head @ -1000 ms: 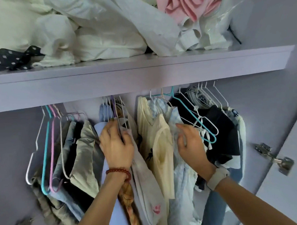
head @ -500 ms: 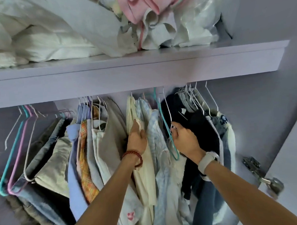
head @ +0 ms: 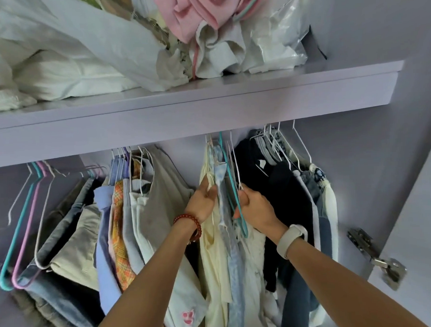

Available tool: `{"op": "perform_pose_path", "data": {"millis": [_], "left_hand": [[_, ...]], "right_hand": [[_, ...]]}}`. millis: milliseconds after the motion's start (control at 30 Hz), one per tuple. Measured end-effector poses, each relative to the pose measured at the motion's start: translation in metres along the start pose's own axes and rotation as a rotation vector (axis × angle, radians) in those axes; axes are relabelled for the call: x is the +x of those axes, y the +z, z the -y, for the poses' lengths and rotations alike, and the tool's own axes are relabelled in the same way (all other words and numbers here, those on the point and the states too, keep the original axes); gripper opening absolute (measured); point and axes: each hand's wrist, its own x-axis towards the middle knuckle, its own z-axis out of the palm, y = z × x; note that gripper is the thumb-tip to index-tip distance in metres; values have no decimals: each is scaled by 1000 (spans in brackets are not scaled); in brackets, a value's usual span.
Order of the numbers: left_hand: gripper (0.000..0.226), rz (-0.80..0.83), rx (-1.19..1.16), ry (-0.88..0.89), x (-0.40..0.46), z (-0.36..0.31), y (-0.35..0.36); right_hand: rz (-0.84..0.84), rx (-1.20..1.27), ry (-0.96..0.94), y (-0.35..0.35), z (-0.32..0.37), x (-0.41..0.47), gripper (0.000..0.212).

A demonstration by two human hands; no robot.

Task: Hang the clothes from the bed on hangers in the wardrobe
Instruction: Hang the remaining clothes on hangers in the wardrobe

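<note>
Both hands shifted rightward; left hand pinches pale-yellow hanging top; right hand fingers grasp teal wire hanger; lift hook straight off.

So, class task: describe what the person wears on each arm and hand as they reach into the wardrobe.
Both forearms are bare, with no sleeves in view. The left hand has a bracelet of round dark red beads at its wrist. The right hand has a pale cream band at its wrist, smooth and broad like a watch strap. No rings or gloves show on either hand.
</note>
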Motion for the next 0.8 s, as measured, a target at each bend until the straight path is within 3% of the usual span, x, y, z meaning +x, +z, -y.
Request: {"op": "perform_pose_path", "data": {"millis": [167, 300, 533, 600, 700, 767, 800], "left_hand": [[72, -24, 7, -2, -7, -1, 8], [59, -42, 123, 46, -11, 2, 6], [57, -79, 180, 43, -6, 14, -18], [56, -193, 202, 87, -6, 12, -16], [61, -372, 206, 192, -14, -9, -2], [64, -388, 300, 194, -17, -25, 12], [68, -365, 378, 167, -16, -30, 20]], "right_hand": [[-14, 32, -66, 13, 10, -1, 34], [20, 40, -94, 16, 13, 2, 36], [56, -56, -58, 13, 21, -6, 42], [-90, -67, -94, -2, 14, -15, 41], [-543, -175, -274, -33, -8, -25, 43], [-714, -334, -230, -56, -29, -22, 46], [-702, -402, -143, -67, -35, -20, 51]]}}
